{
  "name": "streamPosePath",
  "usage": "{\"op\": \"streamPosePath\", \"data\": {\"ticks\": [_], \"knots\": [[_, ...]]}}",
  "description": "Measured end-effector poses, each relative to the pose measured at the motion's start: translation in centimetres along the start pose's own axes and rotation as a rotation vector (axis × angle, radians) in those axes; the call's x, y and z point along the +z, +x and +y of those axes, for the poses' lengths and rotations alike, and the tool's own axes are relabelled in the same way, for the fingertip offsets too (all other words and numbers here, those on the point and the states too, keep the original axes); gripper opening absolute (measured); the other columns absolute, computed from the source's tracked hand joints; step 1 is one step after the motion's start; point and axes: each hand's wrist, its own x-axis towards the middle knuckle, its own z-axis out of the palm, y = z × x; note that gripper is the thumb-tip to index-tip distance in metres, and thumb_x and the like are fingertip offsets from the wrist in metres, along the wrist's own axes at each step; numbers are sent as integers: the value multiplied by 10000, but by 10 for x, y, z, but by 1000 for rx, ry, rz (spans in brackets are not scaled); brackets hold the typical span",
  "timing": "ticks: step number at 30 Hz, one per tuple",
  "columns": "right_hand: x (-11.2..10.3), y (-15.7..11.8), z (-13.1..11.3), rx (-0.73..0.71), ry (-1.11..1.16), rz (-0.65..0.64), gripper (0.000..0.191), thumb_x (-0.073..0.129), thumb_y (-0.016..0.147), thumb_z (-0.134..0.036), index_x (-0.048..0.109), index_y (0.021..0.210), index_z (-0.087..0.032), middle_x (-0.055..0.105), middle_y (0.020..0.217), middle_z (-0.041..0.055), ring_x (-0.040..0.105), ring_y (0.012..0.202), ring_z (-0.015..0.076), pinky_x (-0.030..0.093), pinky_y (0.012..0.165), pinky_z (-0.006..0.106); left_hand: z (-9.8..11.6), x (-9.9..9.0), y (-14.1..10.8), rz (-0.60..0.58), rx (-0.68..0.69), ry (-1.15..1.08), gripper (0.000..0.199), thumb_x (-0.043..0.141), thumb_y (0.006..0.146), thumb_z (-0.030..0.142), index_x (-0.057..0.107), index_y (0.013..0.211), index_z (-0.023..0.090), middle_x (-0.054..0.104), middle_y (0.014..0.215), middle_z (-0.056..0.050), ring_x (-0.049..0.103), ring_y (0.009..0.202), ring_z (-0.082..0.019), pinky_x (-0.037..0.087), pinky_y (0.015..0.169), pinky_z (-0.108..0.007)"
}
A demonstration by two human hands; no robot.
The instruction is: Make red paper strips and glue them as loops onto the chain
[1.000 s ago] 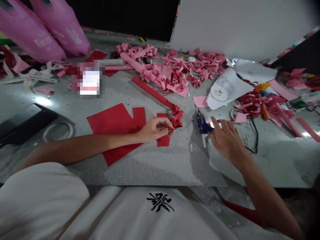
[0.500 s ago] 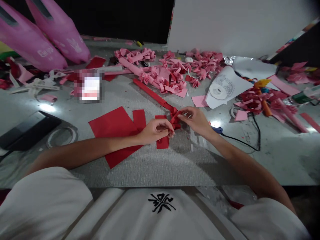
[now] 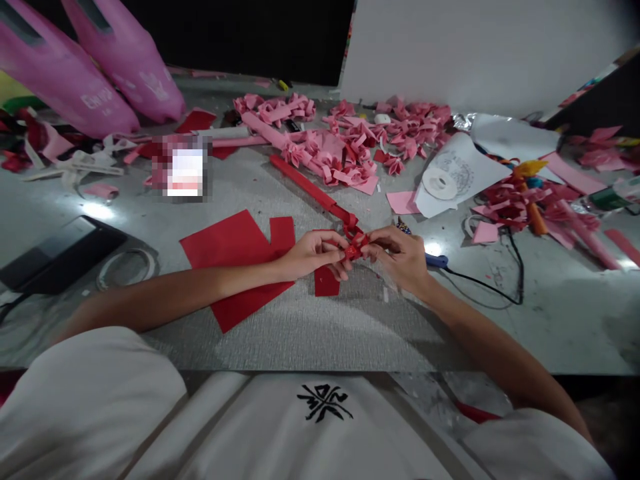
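Between my two hands is a small folded red paper flower [image 3: 355, 248], its loops touching the end of a rolled red paper stem [image 3: 310, 185] that lies slantwise on the table. My left hand [image 3: 320, 255] pinches its left side with thumb and fingers. From the right, my right hand [image 3: 400, 257] grips the other side, fingers curled. Fingertips hide part of the folds. Below my left hand rests a small red paper piece [image 3: 327, 283]. A large red sheet [image 3: 220, 243] and a red strip [image 3: 282, 233] lie partly under my left forearm.
Heaped pink paper flowers [image 3: 345, 147] spread along the back. A tape roll [image 3: 439, 183] sits on white paper at right, with a blue-handled corded tool [image 3: 437, 261] nearer me. At left are a black device [image 3: 60, 253], a clear ring [image 3: 126, 269] and pink bottles [image 3: 100, 87].
My hands have come closer together, and both now pinch the red paper flower. My right hand has shifted slightly down and right. The view has moved a little.
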Motion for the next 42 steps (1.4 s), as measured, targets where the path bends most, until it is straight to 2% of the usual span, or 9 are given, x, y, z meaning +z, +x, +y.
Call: {"op": "streamPosePath", "data": {"ticks": [3,6,8,11,17,25,31,37,42], "knots": [[-5,2,-1,-57,-43,-19,145,692,967,-378,739,935,-245,792,868,26,747,696,183,623,674,340,-1,-3,3,-7,-39,-37,375,833,870,379,631,1036,110,781,858,-114,793,718,-219,666,681,-339],[-7,4,-2,-182,-128,-68,141,660,990,-328,774,957,-252,814,1008,41,783,874,200,644,817,364,-2,-7,6,-18,-105,-81,326,845,852,330,671,974,82,786,869,-142,797,720,-229,672,685,-350],[-9,4,-1,-237,-178,-104,138,659,992,-315,786,985,-261,816,1025,34,785,938,206,646,878,376,-2,-9,8,-23,-157,-102,302,846,847,298,686,961,69,789,876,-156,799,721,-235,677,691,-357],[-11,4,4,-295,-232,-151,155,643,1005,-296,794,1032,-270,817,1035,26,789,955,201,660,885,364,0,-10,10,-26,-198,-114,277,844,847,272,691,948,64,791,874,-159,804,741,-242,683,712,-368],[-15,4,17,-526,-225,-176,248,633,1004,-166,775,1186,-258,808,1117,30,783,1015,177,664,913,291,3,-9,9,-21,-212,-99,266,834,862,255,685,958,57,792,871,-153,804,749,-238,681,711,-361],[-21,1,21,-546,-312,-261,287,597,1026,-179,745,1262,-250,777,1214,52,762,1090,192,649,969,316,2,-9,9,-48,-178,-70,277,831,868,279,706,976,57,787,863,-146,797,721,-228,667,680,-331],[-26,-1,21,-567,-321,-347,359,543,1036,-145,674,1360,-230,730,1291,99,713,1190,221,616,1035,384,0,-11,9,-50,-133,-35,280,820,880,302,706,998,75,788,863,-132,789,695,-212,650,648,-310],[-26,-2,3,-581,-451,-360,322,490,1064,-180,683,1320,-213,729,1247,124,711,1173,235,625,995,391,-1,-10,10,-35,-142,-29,354,834,862,397,700,977,91,787,846,-113,784,686,-208,639,639,-296],[-24,-4,-1,-600,-525,-381,312,472,1067,-168,672,1303,-214,736,1226,111,717,1131,233,627,957,379,-1,-9,8,-32,-107,43,347,796,899,419,690,952,93,782,830,-117,774,658,-192,645,638,-292]]}}
